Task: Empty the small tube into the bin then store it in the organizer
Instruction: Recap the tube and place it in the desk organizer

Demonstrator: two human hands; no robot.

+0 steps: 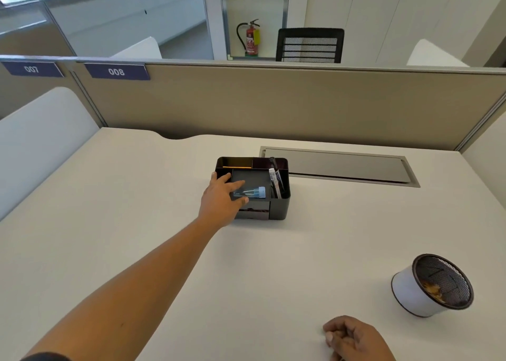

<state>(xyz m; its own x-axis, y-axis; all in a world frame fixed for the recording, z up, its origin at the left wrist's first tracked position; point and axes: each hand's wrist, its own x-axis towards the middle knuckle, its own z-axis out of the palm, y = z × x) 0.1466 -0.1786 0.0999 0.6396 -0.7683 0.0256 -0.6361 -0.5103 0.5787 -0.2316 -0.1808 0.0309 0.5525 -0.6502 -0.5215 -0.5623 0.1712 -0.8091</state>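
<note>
The small clear tube (253,192) with a blue cap lies on its side on the flat front tray of the black desk organizer (283,204). My left hand (221,196) reaches over the organizer's left edge, fingers spread, with the thumb and a finger touching the tube's pointed end. I cannot tell whether the fingers still grip it. At the right of the desk stands the small white bin (410,292) with a black mesh liner and some brown scraps inside. My right hand (353,338) rests curled on the desk near the front edge, holding nothing.
Markers (275,180) stand in the organizer's right compartment and a pencil (236,166) lies in its back slot. A grey cable hatch (336,166) is set into the desk behind. A beige partition (273,100) bounds the desk at the back.
</note>
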